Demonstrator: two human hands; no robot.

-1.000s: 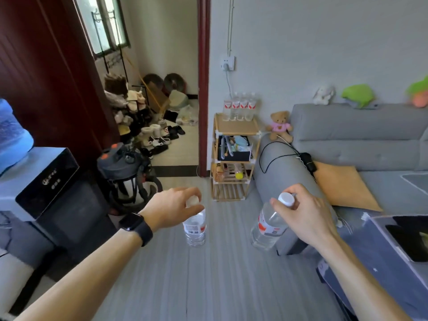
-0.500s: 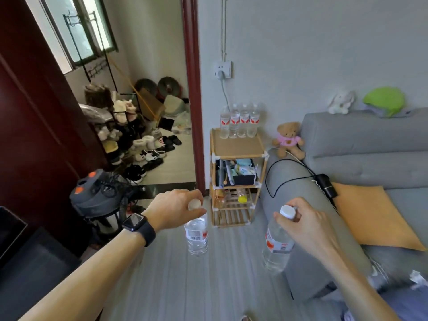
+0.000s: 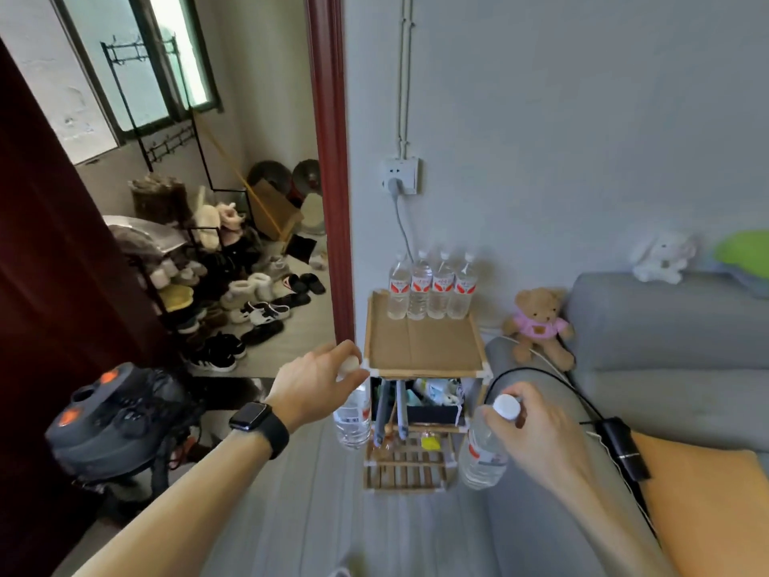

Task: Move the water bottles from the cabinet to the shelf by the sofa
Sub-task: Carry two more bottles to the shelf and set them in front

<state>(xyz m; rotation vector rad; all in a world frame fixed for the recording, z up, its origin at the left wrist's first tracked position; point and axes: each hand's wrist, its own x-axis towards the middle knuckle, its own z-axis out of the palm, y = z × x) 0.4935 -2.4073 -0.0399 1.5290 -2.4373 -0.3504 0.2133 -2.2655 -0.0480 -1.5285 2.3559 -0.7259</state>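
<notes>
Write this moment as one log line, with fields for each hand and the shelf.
left hand: holds bottle by cap | right hand: holds bottle by cap | shelf: four bottles at back, front free

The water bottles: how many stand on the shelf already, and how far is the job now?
Done: four water bottles stand in a row at the back of the shelf top. In hand: the left hand and the right hand each carry one bottle by the cap, not yet set down. Left: placing these two; the cabinet is out of view.
</notes>
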